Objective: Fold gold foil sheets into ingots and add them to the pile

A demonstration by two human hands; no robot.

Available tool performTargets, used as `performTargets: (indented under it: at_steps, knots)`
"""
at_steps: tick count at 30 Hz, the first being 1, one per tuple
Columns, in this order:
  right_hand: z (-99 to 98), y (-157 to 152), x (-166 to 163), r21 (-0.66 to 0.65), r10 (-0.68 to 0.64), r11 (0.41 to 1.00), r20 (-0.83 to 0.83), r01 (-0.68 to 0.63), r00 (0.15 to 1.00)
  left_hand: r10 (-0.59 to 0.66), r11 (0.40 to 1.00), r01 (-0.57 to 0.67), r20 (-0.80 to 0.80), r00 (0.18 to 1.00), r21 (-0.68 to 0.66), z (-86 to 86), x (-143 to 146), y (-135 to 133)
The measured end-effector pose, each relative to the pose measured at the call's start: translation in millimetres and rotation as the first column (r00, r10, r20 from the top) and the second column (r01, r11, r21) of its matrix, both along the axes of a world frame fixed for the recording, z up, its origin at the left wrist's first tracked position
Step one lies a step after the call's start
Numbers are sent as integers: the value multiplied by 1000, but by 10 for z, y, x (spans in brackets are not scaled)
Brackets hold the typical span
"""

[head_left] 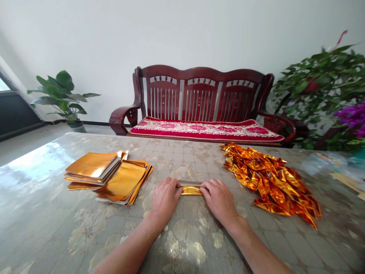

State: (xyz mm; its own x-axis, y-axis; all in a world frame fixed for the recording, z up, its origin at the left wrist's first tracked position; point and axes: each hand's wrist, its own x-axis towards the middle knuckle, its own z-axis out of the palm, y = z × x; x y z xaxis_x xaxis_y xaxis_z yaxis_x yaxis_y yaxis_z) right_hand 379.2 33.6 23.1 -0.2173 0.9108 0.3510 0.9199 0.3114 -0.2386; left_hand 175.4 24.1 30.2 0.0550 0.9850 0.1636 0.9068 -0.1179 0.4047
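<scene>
And here we are, fingers of my left hand (166,195) pinched narrow on one end of the gold strip (191,190), fingers of my right hand (219,196) pinched just as narrow on the other! The strip lies between them, low over the middle of the tabletop (188,243), a pale grey edge (188,182) showing along its far side. For a clean fold, I reckon, it's all about matching: thumbs level, equal pressure at both ends, the crease run straight across before it's pressed hard. Pull unevenly and foil this thin would likely skew or wrinkle; a light touch in the middle should spare that gentle bulge.

Over to my left, flat gold sheets (91,164) in a loose stack, more sheets (123,183) overlapping them at a slant. To my right, a heap of crumpled, pointed foil pieces (272,180), straight on the tabletop with no box around them. Containers now: a clear plastic bag (322,163) beyond the heap, something yellowish in it, too blurred to name; and past the tabletop at far left, a pot (76,126) with a leafy plant (58,91) standing in it
</scene>
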Motion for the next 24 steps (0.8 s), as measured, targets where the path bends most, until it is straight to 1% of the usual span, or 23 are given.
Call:
performTargets:
  at_steps: [8,18,24]
  knots:
    - [-18,6,-7,23,-11,1000,30,10,999,33,999,-34,-21,999,-21,-6,-19,40]
    - [-17,17,-17,5,-24,1000,22,24,999,48,999,-48,23,999,-6,-23,-64,83]
    - [-26,14,-18,13,-32,999,22,32,999,56,998,-56,22,998,-14,12,-65,78]
